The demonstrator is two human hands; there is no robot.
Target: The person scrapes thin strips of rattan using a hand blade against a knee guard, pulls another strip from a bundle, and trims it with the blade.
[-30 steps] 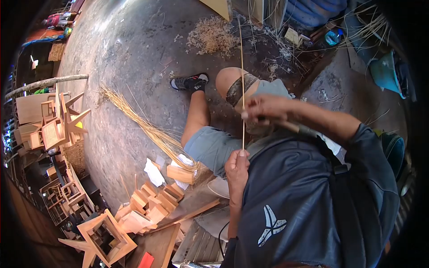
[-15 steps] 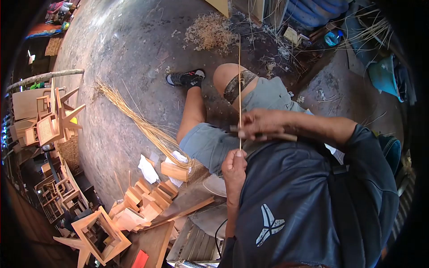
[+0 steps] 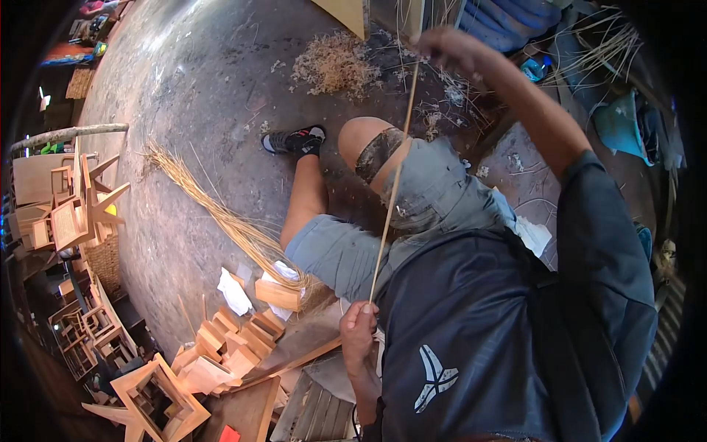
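Observation:
A long, thin pale strip (image 3: 394,180) runs slantwise across my lap, over the raised knee with a dark band. At its lower end, my left hand (image 3: 359,324) pinches it beside my dark shirt. My right hand (image 3: 451,50) is far out at the upper right, fingers curled at the strip's upper end, slightly blurred. No tool can be made out in that hand. A bundle of long thin strips (image 3: 221,210) lies on the floor left of my legs, one end by a wooden block (image 3: 278,295).
Curly shavings (image 3: 336,66) lie on the floor beyond my foot. Stacked wooden blocks (image 3: 232,342) and a wooden frame (image 3: 162,398) are at the lower left. More wooden furniture (image 3: 77,206) stands at the far left. A teal container (image 3: 622,129) is at the right.
My right hand has moved up and away from my left hand along the strip. The handled tool seen near it earlier no longer shows. The strip now slants, and my left hand sits lower.

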